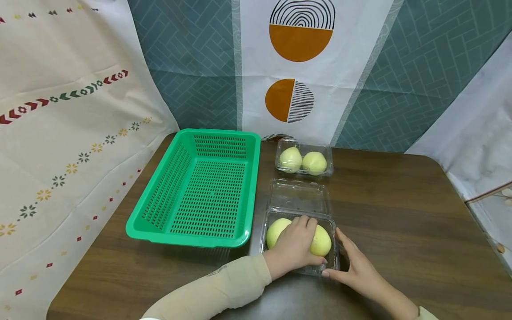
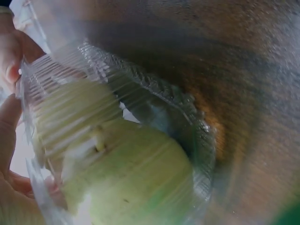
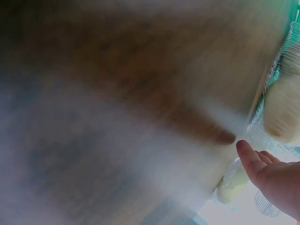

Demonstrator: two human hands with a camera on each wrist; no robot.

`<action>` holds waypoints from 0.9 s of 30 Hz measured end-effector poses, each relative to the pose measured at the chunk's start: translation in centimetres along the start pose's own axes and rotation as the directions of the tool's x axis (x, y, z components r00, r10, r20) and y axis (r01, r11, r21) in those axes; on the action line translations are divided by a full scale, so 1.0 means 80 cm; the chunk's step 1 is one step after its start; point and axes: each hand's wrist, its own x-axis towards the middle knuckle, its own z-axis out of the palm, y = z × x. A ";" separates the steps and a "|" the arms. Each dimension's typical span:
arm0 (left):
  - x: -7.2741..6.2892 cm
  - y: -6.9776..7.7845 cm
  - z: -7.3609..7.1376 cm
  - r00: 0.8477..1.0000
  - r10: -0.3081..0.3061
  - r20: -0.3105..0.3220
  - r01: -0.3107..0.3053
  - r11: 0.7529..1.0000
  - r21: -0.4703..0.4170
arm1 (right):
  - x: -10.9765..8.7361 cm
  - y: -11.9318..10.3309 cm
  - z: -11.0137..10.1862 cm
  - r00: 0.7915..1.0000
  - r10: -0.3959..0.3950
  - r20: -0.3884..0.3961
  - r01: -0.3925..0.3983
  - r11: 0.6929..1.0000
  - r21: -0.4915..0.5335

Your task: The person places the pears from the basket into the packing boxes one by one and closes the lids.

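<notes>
A clear plastic clamshell box [image 1: 302, 270] lies on the table with its lid [image 1: 300, 198] folded back. Two pale yellow-green pears, a left one [image 1: 277, 231] and a right one [image 1: 321, 242], sit in it. My left hand [image 1: 294, 242] reaches over the box and grips the right pear, fingers over its top and thumb at the front. Through the box's ridged wall, the pears [image 2: 131, 168] fill much of the left wrist view. My right hand [image 1: 354, 264] touches the box's right side and front corner, fingers and thumb fairly straight.
Left of the box stands a green perforated plastic basket [image 1: 192, 240]. A second clear box [image 1: 330, 166] holding two pears [image 1: 290, 159] is at the table's back edge, near the patterned cloth [image 1: 192, 66]. Brown tabletop [image 1: 400, 213] stretches out to the right.
</notes>
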 end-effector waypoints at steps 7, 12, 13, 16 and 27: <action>-0.006 -0.016 -0.009 0.997 -0.043 -0.066 0.030 0.982 -0.188 | 0.000 0.000 0.002 0.999 -0.043 -0.030 0.043 0.999 -0.024; -0.014 -0.030 -0.009 0.987 -0.103 -0.127 0.069 0.967 -0.245 | 0.000 -0.002 0.000 0.999 -0.044 -0.033 0.042 0.999 -0.032; -0.016 -0.032 -0.009 0.984 -0.130 -0.121 0.095 0.961 -0.259 | 0.001 -0.003 -0.001 0.999 -0.041 -0.033 0.040 0.999 -0.033; -0.021 -0.037 -0.005 0.970 -0.222 -0.099 0.180 0.930 -0.319 | 0.003 -0.004 -0.006 0.998 -0.048 -0.036 0.047 0.999 -0.024; -0.033 -0.061 0.010 0.901 -0.424 -0.092 0.284 0.736 -0.615 | 0.014 -0.007 -0.012 0.999 -0.035 -0.032 0.037 0.998 0.051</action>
